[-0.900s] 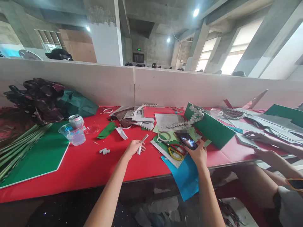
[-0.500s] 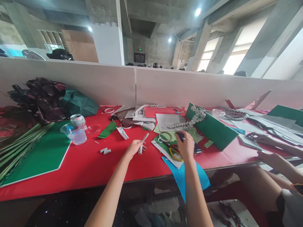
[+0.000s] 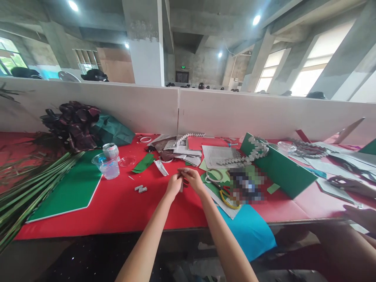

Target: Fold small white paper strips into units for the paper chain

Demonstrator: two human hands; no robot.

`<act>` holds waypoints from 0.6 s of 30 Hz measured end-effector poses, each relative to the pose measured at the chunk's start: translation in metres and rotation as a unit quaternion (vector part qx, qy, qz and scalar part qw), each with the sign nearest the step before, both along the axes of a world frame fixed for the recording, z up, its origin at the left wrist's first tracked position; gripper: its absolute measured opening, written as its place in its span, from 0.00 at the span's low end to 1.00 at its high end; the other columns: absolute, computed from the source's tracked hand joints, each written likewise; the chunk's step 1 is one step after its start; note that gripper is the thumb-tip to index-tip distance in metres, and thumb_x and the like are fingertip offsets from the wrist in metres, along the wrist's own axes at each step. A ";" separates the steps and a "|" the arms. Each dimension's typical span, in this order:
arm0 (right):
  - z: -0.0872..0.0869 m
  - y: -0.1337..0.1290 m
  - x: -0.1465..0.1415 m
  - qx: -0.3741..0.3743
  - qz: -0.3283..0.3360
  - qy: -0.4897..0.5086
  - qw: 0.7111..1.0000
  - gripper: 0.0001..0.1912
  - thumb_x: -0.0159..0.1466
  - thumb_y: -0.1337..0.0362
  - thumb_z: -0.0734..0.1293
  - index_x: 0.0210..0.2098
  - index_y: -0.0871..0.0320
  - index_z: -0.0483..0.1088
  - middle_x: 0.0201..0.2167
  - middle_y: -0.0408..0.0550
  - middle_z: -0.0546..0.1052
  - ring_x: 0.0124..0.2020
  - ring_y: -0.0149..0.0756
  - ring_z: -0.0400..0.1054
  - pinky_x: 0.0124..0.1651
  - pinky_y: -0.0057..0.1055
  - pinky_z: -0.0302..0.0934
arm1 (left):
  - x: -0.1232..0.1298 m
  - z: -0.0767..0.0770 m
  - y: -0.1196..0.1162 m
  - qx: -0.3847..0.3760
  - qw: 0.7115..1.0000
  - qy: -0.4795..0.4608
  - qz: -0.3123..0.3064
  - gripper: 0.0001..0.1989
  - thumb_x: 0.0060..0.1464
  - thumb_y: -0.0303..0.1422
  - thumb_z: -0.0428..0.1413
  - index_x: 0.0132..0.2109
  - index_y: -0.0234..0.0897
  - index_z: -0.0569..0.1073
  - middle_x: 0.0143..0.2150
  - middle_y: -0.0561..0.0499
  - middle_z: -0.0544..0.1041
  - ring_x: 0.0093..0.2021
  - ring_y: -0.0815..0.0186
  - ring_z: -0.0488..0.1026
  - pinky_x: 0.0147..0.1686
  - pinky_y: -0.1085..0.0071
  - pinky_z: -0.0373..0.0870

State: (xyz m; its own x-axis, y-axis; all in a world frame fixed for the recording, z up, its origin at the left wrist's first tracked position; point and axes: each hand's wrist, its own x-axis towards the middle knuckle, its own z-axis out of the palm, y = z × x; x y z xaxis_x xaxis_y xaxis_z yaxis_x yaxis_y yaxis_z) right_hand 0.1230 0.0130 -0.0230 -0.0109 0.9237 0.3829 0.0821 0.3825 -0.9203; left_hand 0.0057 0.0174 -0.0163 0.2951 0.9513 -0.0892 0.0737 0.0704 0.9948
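One bare left hand point(image 3: 174, 185), fingers closed on slim grey paper strip point(image 3: 181, 185); bare right hand point(image 3: 192, 179) adjoining, grip unclear; pinch lightly.

Red tabletop point(image 3: 126, 207), seemingly plaid dark cloth point(image 3: 79, 125)

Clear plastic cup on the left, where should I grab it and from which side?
Probably best around the wall of the cup, just below the rim, coming from the near side: the can crowds its far side, and the cup narrows downward, so the wider rim should help stop it slipping through.
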 end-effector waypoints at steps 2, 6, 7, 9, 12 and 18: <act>-0.003 0.000 -0.001 -0.011 -0.007 0.020 1.000 0.17 0.57 0.54 0.66 0.41 0.56 0.76 0.40 0.50 0.78 0.43 0.43 0.71 0.48 0.40 0.63 | 0.000 0.001 -0.003 -0.017 1.000 0.000 -0.004 0.09 0.54 0.35 0.50 0.38 0.34 0.71 0.25 0.48 0.77 0.23 0.65 0.74 0.24 0.72 0.69; 0.002 -0.006 -0.005 -0.026 0.037 0.056 0.997 0.21 0.57 0.49 0.66 0.43 0.56 0.76 0.41 0.51 0.78 0.45 0.43 0.71 0.51 0.40 0.61 | -0.002 0.004 -0.007 -0.057 0.998 -0.021 0.013 0.11 0.54 0.37 0.51 0.38 0.33 0.72 0.23 0.49 0.76 0.23 0.63 0.74 0.25 0.70 0.70; 0.004 -0.008 -0.005 -0.033 0.053 0.073 0.995 0.23 0.59 0.46 0.64 0.43 0.57 0.76 0.41 0.52 0.78 0.45 0.43 0.71 0.52 0.40 0.61 | -0.003 0.005 -0.007 -0.060 0.998 -0.026 0.017 0.12 0.54 0.37 0.51 0.39 0.33 0.72 0.23 0.48 0.76 0.23 0.63 0.74 0.25 0.70 0.70; 0.009 -0.011 -0.005 -0.055 0.070 0.106 0.990 0.29 0.61 0.41 0.58 0.42 0.58 0.76 0.41 0.53 0.78 0.44 0.43 0.71 0.52 0.40 0.60 | -0.004 0.006 -0.007 -0.064 0.997 -0.031 0.019 0.12 0.55 0.36 0.49 0.40 0.33 0.72 0.25 0.47 0.77 0.23 0.63 0.75 0.25 0.70 0.69; 0.011 -0.012 -0.003 -0.079 0.059 0.120 0.988 0.30 0.61 0.41 0.57 0.36 0.59 0.78 0.38 0.53 0.79 0.43 0.43 0.71 0.53 0.40 0.59 | -0.005 0.009 -0.008 -0.068 0.997 -0.028 0.024 0.13 0.56 0.36 0.47 0.39 0.33 0.72 0.26 0.46 0.78 0.21 0.63 0.74 0.23 0.70 0.67; 0.006 -0.008 -0.001 -0.085 0.065 0.144 0.984 0.14 0.56 0.56 0.66 0.36 0.58 0.77 0.38 0.48 0.79 0.39 0.39 0.70 0.43 0.31 0.61 | -0.004 0.013 -0.010 -0.060 0.997 -0.015 0.045 0.15 0.56 0.42 0.48 0.35 0.34 0.71 0.26 0.46 0.77 0.20 0.63 0.73 0.21 0.70 0.66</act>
